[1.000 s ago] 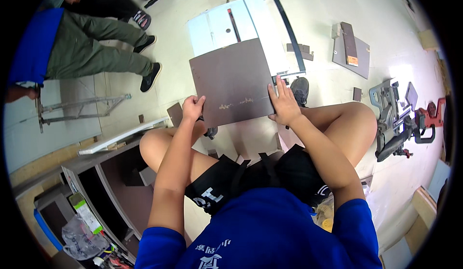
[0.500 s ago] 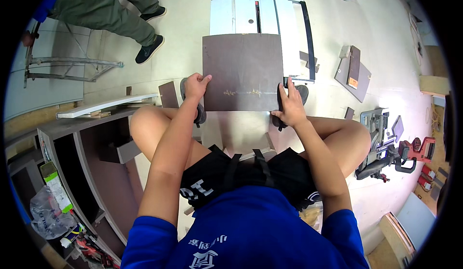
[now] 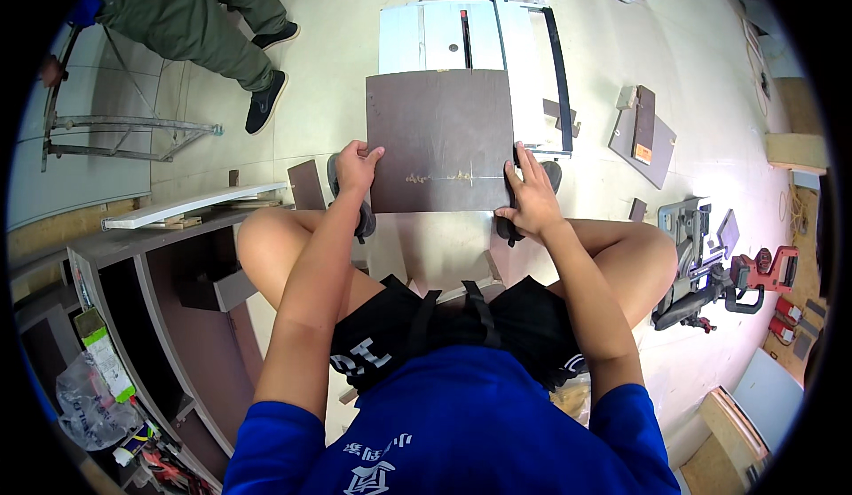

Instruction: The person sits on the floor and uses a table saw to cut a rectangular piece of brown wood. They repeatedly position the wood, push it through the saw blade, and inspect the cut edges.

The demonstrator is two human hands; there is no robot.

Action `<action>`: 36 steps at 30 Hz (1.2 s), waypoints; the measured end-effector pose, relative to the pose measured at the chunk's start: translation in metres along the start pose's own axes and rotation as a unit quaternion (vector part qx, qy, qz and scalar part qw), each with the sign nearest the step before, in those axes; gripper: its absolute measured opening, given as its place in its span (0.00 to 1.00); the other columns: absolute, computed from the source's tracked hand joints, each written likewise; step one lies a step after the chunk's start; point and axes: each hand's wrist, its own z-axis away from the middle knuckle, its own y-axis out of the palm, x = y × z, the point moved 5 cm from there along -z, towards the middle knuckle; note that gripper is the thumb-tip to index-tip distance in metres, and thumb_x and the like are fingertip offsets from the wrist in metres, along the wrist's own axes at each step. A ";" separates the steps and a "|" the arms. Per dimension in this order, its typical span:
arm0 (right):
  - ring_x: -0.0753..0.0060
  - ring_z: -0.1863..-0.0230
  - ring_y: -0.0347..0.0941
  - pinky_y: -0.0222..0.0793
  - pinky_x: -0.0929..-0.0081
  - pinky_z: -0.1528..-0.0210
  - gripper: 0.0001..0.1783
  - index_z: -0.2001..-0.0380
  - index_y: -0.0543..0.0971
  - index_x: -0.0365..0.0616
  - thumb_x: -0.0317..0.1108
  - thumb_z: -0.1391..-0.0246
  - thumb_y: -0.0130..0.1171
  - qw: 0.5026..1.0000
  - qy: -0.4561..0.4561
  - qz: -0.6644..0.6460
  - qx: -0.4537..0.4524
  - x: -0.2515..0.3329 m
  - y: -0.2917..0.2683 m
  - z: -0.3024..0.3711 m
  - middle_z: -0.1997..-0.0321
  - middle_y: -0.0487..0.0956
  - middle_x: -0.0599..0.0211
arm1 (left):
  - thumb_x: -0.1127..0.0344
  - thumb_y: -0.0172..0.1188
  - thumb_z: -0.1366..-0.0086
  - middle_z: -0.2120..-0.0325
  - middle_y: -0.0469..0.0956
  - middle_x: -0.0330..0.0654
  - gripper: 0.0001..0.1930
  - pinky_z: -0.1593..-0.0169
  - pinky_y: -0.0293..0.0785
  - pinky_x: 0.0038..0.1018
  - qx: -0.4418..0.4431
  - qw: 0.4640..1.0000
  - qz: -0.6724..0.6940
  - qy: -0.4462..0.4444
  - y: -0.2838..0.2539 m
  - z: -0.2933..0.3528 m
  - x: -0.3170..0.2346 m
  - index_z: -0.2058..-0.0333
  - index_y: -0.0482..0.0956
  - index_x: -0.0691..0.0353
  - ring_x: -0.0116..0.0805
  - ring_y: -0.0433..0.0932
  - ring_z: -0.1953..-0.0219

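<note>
A dark brown rectangular board (image 3: 439,140) lies on the near part of a white table saw (image 3: 413,38), with pale scuff marks near its close edge. My left hand (image 3: 357,167) grips the board's left edge, thumb on top and fingers curled at the side. At the near right corner, my right hand (image 3: 532,195) holds the board, its thumb by the close edge and its longer fingers stretched along the right side. Beyond the board, the saw's slot (image 3: 465,29) with a red piece shows, next to the long dark fence (image 3: 500,34).
Boards and offcuts (image 3: 643,131) lie on the floor to the right, near a mitre saw (image 3: 701,264) with a red handle. At left stand a brown cabinet (image 3: 169,309) and a metal trestle (image 3: 133,124). A co-worker's legs (image 3: 213,25) are at the far left.
The board and both hands appear slightly lower and left in view, as does the saw, so the view itself has shifted. My right fingers sit closer along the board's side.
</note>
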 end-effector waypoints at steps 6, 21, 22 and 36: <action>0.42 0.23 0.40 0.46 0.51 0.25 0.54 0.34 0.63 0.36 0.47 0.63 0.76 0.999 -0.010 0.032 0.027 0.000 0.002 -0.004 0.22 0.43 0.50 | 0.60 0.73 0.44 0.71 0.83 0.50 0.19 0.61 0.77 0.35 -0.017 0.999 -0.027 0.039 -0.001 0.005 -0.008 0.60 0.80 0.68 0.45 0.82 0.67; 0.37 0.23 0.38 0.44 0.46 0.25 0.57 0.32 0.59 0.37 0.53 0.62 0.73 0.997 -0.018 0.070 0.035 0.005 0.004 -0.008 0.23 0.45 0.49 | 0.60 0.68 0.39 0.69 0.84 0.48 0.19 0.60 0.78 0.31 -0.019 0.998 -0.023 0.054 0.006 0.004 0.002 0.53 0.80 0.64 0.37 0.83 0.67; 0.37 0.23 0.38 0.44 0.46 0.25 0.57 0.32 0.59 0.37 0.53 0.62 0.73 0.997 -0.016 0.069 0.038 0.004 0.004 -0.008 0.23 0.45 0.50 | 0.60 0.68 0.39 0.69 0.84 0.48 0.19 0.60 0.78 0.31 -0.019 0.998 -0.018 0.049 0.008 0.004 0.002 0.52 0.80 0.64 0.38 0.84 0.67; 0.39 0.23 0.37 0.42 0.47 0.25 0.57 0.33 0.61 0.38 0.53 0.65 0.71 0.998 -0.015 0.055 0.028 -0.003 0.003 -0.015 0.23 0.46 0.51 | 0.58 0.69 0.40 0.72 0.83 0.52 0.21 0.60 0.76 0.38 -0.027 0.999 -0.007 0.027 0.003 0.007 -0.019 0.53 0.79 0.65 0.48 0.82 0.68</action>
